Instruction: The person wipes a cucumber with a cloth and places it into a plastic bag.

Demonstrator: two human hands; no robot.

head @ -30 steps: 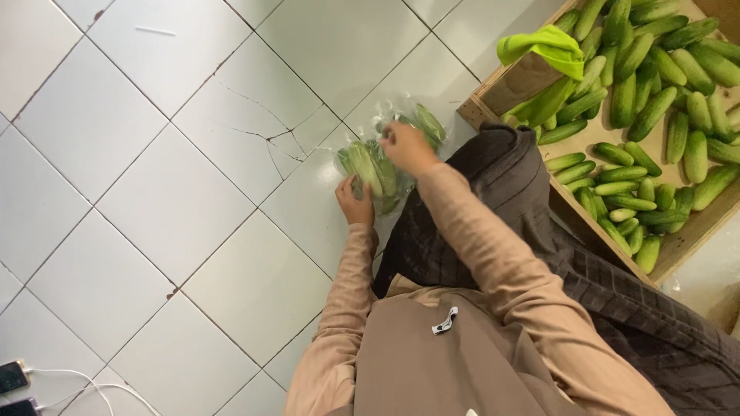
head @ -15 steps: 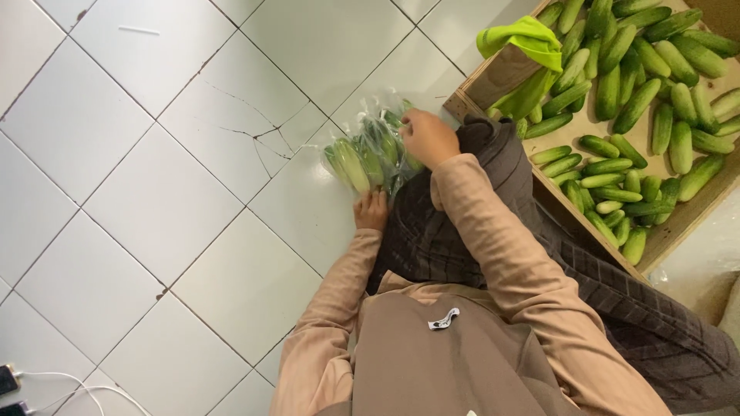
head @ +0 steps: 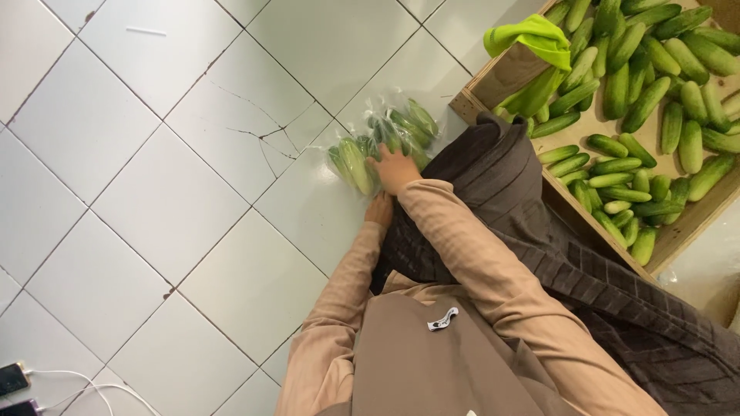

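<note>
Bag of cucumbers (head: 378,146) lies on the floor, right hand (head: 395,168) gripping it, left hand (head: 379,209) just below, grip unclear.

Two hands are in view, the right hand (head: 395,168) and the left hand (head: 379,209), both near the picture's centre, beside one clear plastic bag of cucumbers (head: 378,142) at about 12 o'clock from them; some five or six cucumbers show through the bag, the exact number not countable. One wooden crate (head: 493,81) at 2 o'clock holds loose cucumbers (head: 647,100), several dozen and too many overlapping for an exact count, along with one bright green cloth (head: 532,35). Two phones (head: 14,379) with two white cables (head: 85,381) lie at 8 o'clock on the white floor tiles (head: 169,204).
</note>
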